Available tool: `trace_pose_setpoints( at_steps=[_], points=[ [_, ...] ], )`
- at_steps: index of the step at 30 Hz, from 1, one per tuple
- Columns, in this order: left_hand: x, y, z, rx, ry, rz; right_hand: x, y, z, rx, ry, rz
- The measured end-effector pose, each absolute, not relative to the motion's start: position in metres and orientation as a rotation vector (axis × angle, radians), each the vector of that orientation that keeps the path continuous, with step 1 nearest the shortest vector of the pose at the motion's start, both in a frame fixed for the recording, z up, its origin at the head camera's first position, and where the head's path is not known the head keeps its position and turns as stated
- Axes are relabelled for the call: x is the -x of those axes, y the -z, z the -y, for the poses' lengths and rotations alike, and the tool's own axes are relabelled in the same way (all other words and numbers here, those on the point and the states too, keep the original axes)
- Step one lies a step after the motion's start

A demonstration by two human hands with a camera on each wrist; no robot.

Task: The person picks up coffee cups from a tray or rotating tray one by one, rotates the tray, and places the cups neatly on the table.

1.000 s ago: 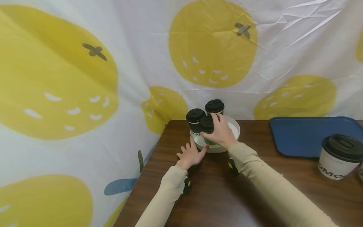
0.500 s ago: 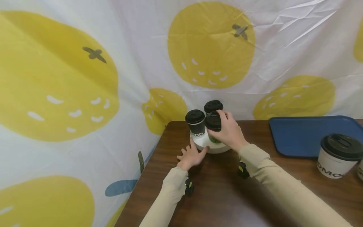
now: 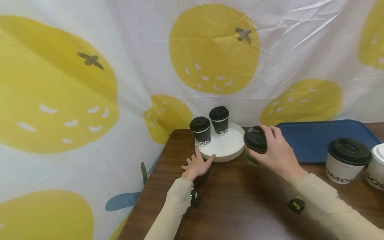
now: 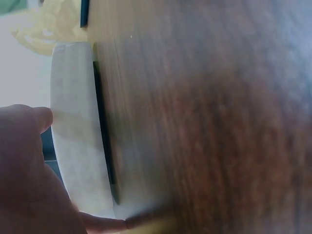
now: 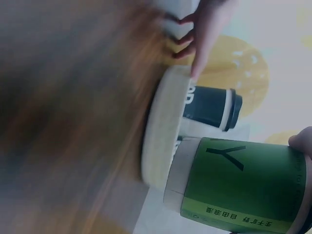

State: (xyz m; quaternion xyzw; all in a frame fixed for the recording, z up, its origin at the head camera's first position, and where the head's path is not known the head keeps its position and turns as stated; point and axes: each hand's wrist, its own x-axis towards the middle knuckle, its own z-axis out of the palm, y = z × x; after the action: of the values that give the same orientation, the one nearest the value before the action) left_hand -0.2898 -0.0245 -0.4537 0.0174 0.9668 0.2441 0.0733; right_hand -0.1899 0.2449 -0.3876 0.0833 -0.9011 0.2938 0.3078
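Observation:
My right hand (image 3: 277, 151) grips a green paper coffee cup (image 5: 243, 183) by its black lid (image 3: 255, 139), holding it right of the round white tray (image 3: 225, 150). The cup's green sleeve shows clearly in the right wrist view. On the tray stand two dark cups with black lids, one at the left (image 3: 201, 131) and one at the back (image 3: 220, 120). My left hand (image 3: 195, 165) touches the tray's near left rim with spread fingers. In the left wrist view, its thumb lies against the tray wall (image 4: 80, 131).
A blue rectangular tray (image 3: 318, 133) lies at the back right. Before it stand a white cup with a black lid (image 3: 346, 163) and another with a white lid (image 3: 376, 166), cut by the frame. Fruit-printed cloth (image 3: 135, 66) hangs behind and left of the wooden table (image 3: 234, 203).
My right hand has lifted the green cup off the white tray and carried it right. My left hand stays at the rim. The view has turned slightly right.

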Motion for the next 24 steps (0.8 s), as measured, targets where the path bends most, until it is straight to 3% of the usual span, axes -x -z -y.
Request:
trace_pose_setpoints(
  at_steps=[7,24],
  points=[
    [0.293,0.456,0.023,-0.046,-0.724,-2.899,0.154,0.401,-0.279,-0.179,-0.630,2.376],
    [0.290,0.455,0.023,-0.076,-0.768,-2.884,0.108,0.436,-0.333,-0.208,-0.350,2.193]
  ],
)
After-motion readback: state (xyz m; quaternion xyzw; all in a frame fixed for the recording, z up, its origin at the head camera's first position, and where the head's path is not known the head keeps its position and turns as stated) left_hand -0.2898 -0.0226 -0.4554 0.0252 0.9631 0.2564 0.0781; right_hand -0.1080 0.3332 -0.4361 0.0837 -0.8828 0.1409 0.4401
